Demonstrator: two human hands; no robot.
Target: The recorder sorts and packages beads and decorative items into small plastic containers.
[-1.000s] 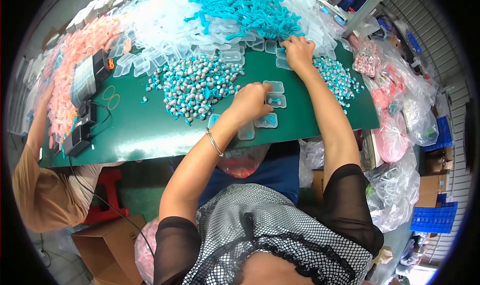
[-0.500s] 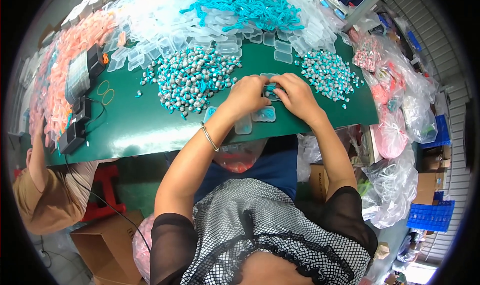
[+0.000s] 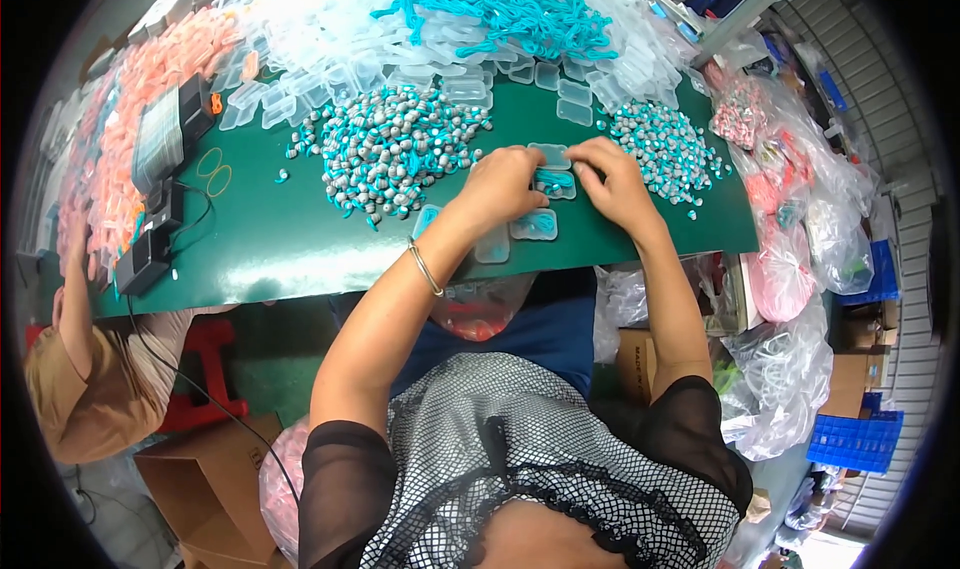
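A small clear plastic box (image 3: 555, 191) lies with its lid (image 3: 548, 155) raised on the far side and teal pieces inside. My left hand (image 3: 500, 185) curls around the box's left side, gripping it; its palm is hidden. To the right, my right hand (image 3: 618, 187) has thumb and bent fingers apart, nothing visible between them, fingertips by the lid's right edge. Just nearer me lies a closed box (image 3: 535, 225) holding a teal cord. Beside it, another clear box (image 3: 492, 246) is partly under my left wrist, and a third box with teal contents (image 3: 427, 218) shows beyond my left forearm.
On the green table (image 3: 270, 239) are a heap of grey-and-teal beads (image 3: 395, 149) left and teal-and-white pieces (image 3: 665, 154) right. Clear boxes (image 3: 330, 59) and teal cords (image 3: 500, 9) pile behind. Black devices (image 3: 145, 259) stand left, near a co-worker's arm (image 3: 75, 309).
My right hand has drawn back to the right, out of the box, its thumb leaving the teal pieces. The open lid and contents now show more. My left hand stays at the box.
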